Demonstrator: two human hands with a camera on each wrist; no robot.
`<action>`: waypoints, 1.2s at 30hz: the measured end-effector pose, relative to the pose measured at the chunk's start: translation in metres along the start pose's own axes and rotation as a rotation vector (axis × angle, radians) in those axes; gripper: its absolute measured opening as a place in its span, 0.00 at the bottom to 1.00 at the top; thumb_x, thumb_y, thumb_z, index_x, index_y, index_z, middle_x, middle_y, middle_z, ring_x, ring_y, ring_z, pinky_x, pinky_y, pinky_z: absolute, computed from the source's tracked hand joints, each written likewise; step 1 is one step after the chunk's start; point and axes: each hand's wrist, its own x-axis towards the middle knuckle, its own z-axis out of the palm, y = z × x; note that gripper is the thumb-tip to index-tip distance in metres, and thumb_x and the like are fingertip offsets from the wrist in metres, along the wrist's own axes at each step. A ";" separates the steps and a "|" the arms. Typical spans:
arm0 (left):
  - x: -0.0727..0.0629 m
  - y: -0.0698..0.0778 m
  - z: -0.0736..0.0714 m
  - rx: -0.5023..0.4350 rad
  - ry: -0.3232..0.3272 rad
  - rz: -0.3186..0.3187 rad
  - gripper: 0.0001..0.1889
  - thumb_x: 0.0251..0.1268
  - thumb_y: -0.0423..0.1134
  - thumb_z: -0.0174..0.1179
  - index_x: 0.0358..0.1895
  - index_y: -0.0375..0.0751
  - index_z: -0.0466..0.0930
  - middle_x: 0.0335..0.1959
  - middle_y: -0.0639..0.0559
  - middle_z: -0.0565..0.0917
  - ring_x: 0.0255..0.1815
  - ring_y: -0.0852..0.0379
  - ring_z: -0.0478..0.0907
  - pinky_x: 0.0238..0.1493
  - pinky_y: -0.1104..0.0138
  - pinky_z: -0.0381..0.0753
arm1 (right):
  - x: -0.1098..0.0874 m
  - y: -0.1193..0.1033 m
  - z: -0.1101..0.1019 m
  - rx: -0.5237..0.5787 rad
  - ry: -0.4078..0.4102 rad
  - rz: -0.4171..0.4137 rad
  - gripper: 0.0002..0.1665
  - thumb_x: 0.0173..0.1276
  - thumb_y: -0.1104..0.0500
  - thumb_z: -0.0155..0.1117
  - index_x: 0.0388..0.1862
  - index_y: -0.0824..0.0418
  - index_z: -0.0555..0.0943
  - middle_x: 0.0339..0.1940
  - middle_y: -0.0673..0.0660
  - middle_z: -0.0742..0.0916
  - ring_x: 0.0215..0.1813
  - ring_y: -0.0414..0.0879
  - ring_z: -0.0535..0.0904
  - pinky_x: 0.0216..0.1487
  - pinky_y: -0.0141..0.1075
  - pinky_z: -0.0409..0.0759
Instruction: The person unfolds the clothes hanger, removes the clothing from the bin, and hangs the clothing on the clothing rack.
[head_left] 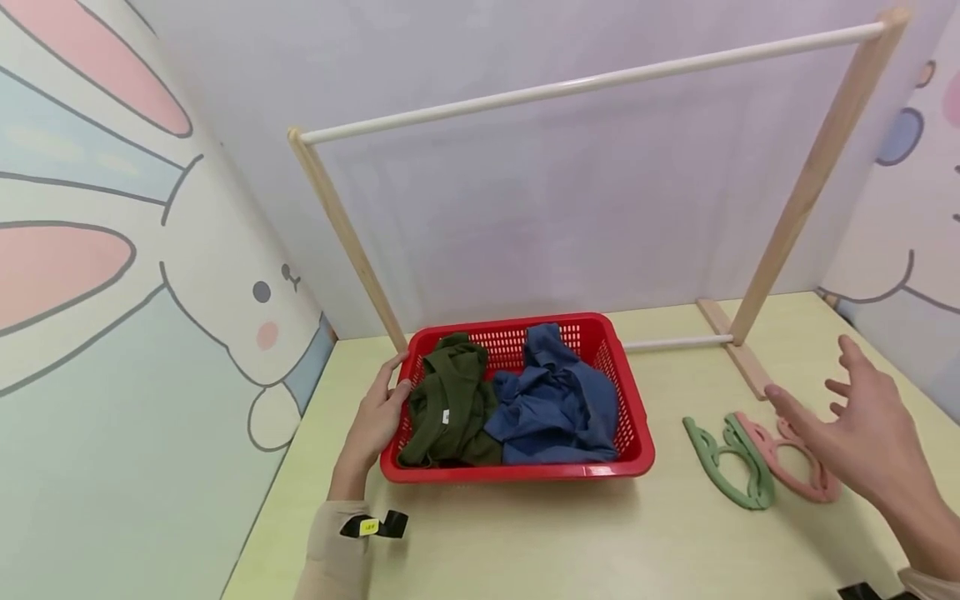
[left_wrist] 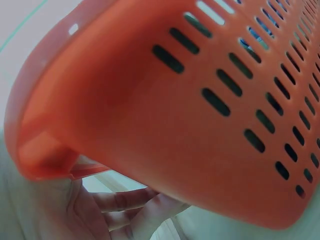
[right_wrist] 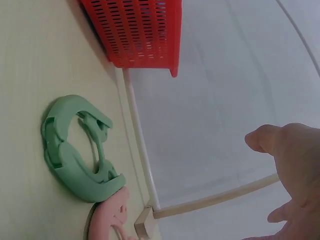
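red basket [head_left: 517, 473] near the desk's [head_left: 525, 542] back edge, open surface stretching from its front rim — two garments inside, one green [head_left: 450, 400], one blue [head_left: 558, 408]. left hand [head_left: 375, 425] grips its left rim; right hand [head_left: 870, 425], fingers spread and holding nothing, hovers well apart from it, toward the desk's right edge — near two hangers, one green hanger [right_wrist: 82, 182], one pink hanger [right_wrist: 106, 215].

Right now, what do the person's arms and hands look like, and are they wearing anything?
The left hand and right hand are bare, with no gloves. The left arm has a beige sleeve and a black strap with a small yellow label; its writing is too tiny to read. Something black and a bit of beige cuff show by the right wrist.
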 end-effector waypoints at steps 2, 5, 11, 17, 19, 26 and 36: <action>-0.002 -0.001 0.000 -0.002 0.000 -0.005 0.28 0.94 0.50 0.47 0.89 0.64 0.59 0.69 0.36 0.84 0.64 0.38 0.87 0.60 0.42 0.90 | -0.003 0.007 0.002 -0.008 -0.007 0.005 0.70 0.78 0.43 0.74 0.92 0.70 0.36 0.81 0.90 0.61 0.63 0.93 0.73 0.52 0.81 0.73; -0.003 -0.002 0.001 0.001 0.003 -0.009 0.28 0.93 0.50 0.47 0.89 0.65 0.59 0.71 0.36 0.83 0.65 0.37 0.86 0.60 0.40 0.90 | -0.006 0.017 0.006 -0.017 -0.021 0.018 0.71 0.77 0.43 0.75 0.91 0.73 0.37 0.80 0.90 0.63 0.64 0.92 0.73 0.53 0.81 0.73; -0.003 -0.003 0.003 0.006 0.003 -0.006 0.28 0.94 0.50 0.46 0.89 0.65 0.58 0.72 0.36 0.83 0.66 0.37 0.86 0.62 0.39 0.88 | -0.011 0.038 0.015 0.001 -0.057 0.041 0.70 0.78 0.43 0.74 0.89 0.77 0.37 0.74 0.93 0.68 0.62 0.94 0.73 0.51 0.79 0.77; -0.002 -0.002 0.002 -0.008 -0.013 -0.001 0.28 0.94 0.51 0.45 0.89 0.64 0.57 0.76 0.36 0.80 0.69 0.35 0.84 0.64 0.36 0.86 | -0.010 0.056 0.023 0.051 -0.108 0.014 0.70 0.78 0.47 0.76 0.87 0.82 0.38 0.69 0.94 0.72 0.61 0.93 0.75 0.32 0.18 0.72; -0.001 -0.001 0.001 -0.018 -0.020 0.000 0.28 0.94 0.51 0.45 0.89 0.65 0.57 0.77 0.36 0.78 0.69 0.34 0.83 0.65 0.36 0.86 | -0.010 0.059 0.025 0.059 -0.115 -0.001 0.69 0.77 0.48 0.77 0.87 0.83 0.40 0.67 0.94 0.73 0.61 0.93 0.76 0.33 0.13 0.63; 0.000 -0.002 0.000 -0.024 -0.019 -0.003 0.29 0.94 0.52 0.45 0.89 0.65 0.56 0.78 0.37 0.77 0.71 0.34 0.82 0.67 0.36 0.84 | -0.007 0.059 0.028 -0.014 -0.154 -0.027 0.64 0.75 0.48 0.79 0.81 0.90 0.52 0.66 0.91 0.76 0.62 0.86 0.78 0.41 0.20 0.67; 0.000 -0.001 0.001 -0.018 -0.028 0.001 0.29 0.94 0.52 0.44 0.90 0.64 0.56 0.80 0.38 0.76 0.72 0.34 0.82 0.69 0.34 0.82 | -0.016 0.065 0.042 -0.051 -0.120 -0.074 0.57 0.73 0.46 0.79 0.72 0.93 0.64 0.63 0.95 0.72 0.65 0.88 0.67 0.71 0.76 0.63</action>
